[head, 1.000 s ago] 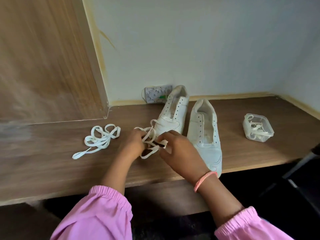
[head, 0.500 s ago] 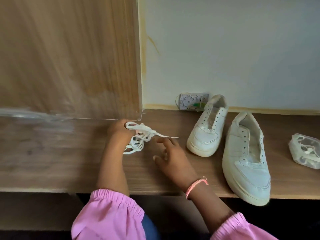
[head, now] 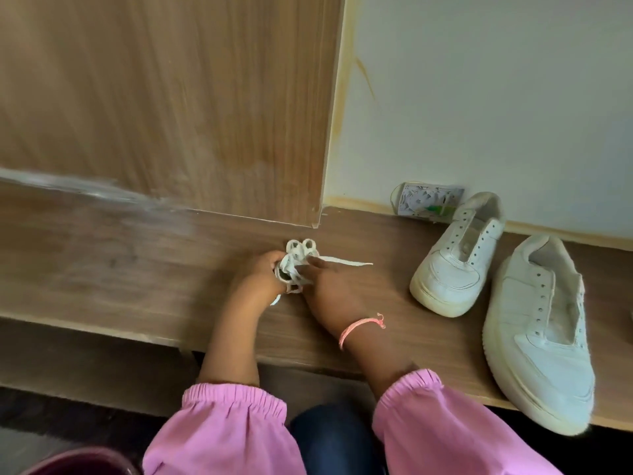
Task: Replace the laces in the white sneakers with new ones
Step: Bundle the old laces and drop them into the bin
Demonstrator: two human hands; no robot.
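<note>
White laces (head: 297,265), bunched in loops, sit between our two hands on the wooden surface (head: 137,269). Our left hand (head: 260,279) curls its fingers around the bundle; our right hand (head: 337,289) pinches a loose end that trails to the right. Two white sneakers (head: 459,255), both unlaced, lie well apart to the right, the nearer one overhanging the surface's front edge.
</note>
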